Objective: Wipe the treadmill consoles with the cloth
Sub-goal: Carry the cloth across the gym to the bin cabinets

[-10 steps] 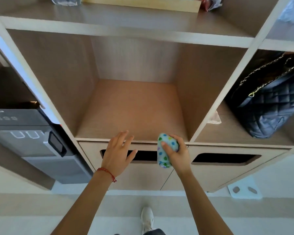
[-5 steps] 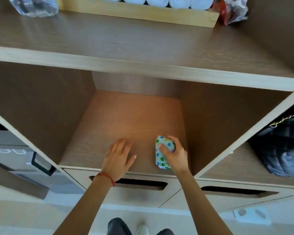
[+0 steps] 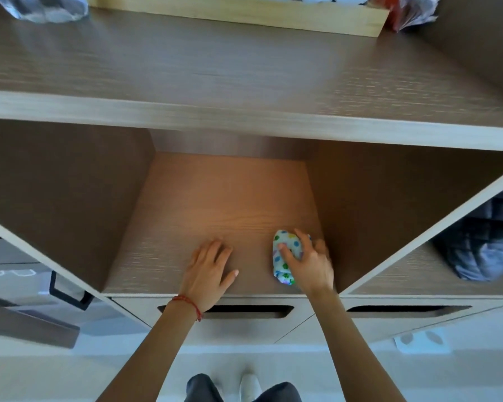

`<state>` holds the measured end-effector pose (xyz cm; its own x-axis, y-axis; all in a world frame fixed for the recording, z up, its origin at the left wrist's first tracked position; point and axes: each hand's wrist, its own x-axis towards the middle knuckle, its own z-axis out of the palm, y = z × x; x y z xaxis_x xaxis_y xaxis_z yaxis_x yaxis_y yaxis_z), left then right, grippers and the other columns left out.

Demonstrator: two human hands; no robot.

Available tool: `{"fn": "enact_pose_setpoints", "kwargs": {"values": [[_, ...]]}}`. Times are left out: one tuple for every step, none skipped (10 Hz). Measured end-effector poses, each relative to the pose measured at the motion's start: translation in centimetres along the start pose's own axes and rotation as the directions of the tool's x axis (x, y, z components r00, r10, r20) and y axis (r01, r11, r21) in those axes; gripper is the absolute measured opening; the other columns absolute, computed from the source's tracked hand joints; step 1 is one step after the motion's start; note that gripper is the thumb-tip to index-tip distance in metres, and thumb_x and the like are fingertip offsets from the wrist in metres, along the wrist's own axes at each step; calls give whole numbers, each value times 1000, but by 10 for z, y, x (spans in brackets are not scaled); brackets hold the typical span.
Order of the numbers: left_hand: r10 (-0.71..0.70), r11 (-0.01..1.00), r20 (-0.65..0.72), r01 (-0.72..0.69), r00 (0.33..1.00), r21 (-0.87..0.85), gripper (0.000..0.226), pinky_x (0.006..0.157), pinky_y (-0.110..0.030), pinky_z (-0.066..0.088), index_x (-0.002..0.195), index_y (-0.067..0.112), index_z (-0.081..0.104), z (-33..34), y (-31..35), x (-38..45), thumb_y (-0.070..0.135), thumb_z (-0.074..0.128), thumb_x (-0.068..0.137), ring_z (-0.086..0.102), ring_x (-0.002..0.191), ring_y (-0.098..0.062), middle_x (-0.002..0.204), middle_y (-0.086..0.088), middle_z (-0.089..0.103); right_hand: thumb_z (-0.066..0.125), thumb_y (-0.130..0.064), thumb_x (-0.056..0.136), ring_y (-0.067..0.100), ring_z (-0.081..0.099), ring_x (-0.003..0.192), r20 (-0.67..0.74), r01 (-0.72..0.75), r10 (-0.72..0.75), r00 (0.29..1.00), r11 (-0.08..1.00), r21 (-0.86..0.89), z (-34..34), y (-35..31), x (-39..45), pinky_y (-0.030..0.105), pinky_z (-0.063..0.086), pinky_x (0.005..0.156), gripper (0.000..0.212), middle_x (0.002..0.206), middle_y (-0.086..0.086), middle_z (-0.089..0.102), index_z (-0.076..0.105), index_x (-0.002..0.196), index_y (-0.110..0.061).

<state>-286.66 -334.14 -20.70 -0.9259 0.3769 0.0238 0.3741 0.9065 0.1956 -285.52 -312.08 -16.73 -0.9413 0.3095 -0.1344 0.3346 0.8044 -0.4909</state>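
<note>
My right hand grips a bunched white cloth with coloured dots and presses it on the wooden floor of an open shelf cubby, close to the cubby's right wall. My left hand lies flat, palm down, on the same floor to the left of the cloth, fingers slightly apart, holding nothing. A red string bracelet circles the left wrist. No treadmill console is in view.
A wide shelf board runs above the cubby, carrying a wooden tray and a clear plastic item. A dark quilted bag fills the right cubby. Two drawers with slot handles sit below. A grey appliance stands left.
Both hands moved from the drawer front up and into the cubby, and the cloth now rests on its floor further right. The view has come closer to the shelf.
</note>
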Motion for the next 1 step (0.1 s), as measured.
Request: {"fn": "enact_pose_setpoints", "kwargs": {"values": [[18,999,7,-17,1000,-29,59,88,-51,45,117,8,61,-1,-2,-2,50,33,86,55,113,-36,125,-18,56,52,-53,85,28,47,116,-85,29,-26,996,999,32,1,6,-11,41,48,93,65,129,11,40,28,142,-31]]}}
